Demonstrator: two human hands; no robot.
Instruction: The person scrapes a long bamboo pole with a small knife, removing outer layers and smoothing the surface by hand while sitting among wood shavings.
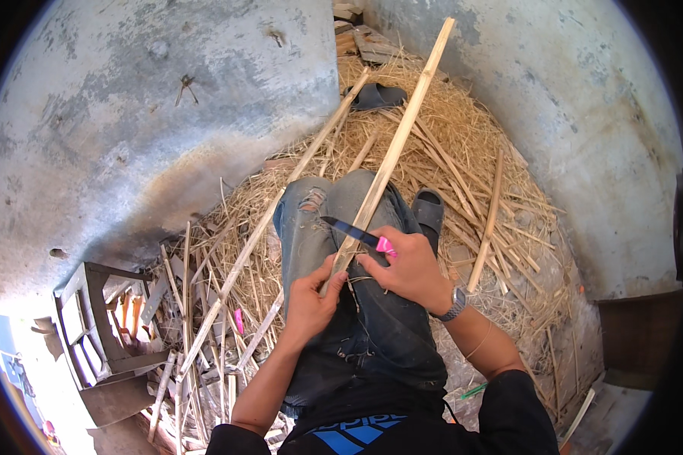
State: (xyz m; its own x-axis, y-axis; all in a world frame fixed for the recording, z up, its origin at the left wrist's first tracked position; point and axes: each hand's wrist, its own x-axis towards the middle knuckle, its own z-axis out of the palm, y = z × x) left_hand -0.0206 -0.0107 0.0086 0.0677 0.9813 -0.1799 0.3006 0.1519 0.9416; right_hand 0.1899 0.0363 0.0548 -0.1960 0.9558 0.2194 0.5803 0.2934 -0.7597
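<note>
While the left hand (313, 299) pinches the near end of the strip (398, 136) between thumb and fingers, the right hand (413, 265) is curled round the pink handle of the knife (357, 233), its thumb close to the strip's edge. The dark blade lies across the strip, tip toward the left. Pale and flat, the strip slants up over the jeans (383, 311), and its far end reaches out over the straw (470, 117). A watch (454, 303) circles the right wrist. Just right of the knees is a dark slipper (429, 213), with another farther off on the straw. More strips (486, 227) lie to both sides, and a wooden frame (99, 318) stands at far left
</note>
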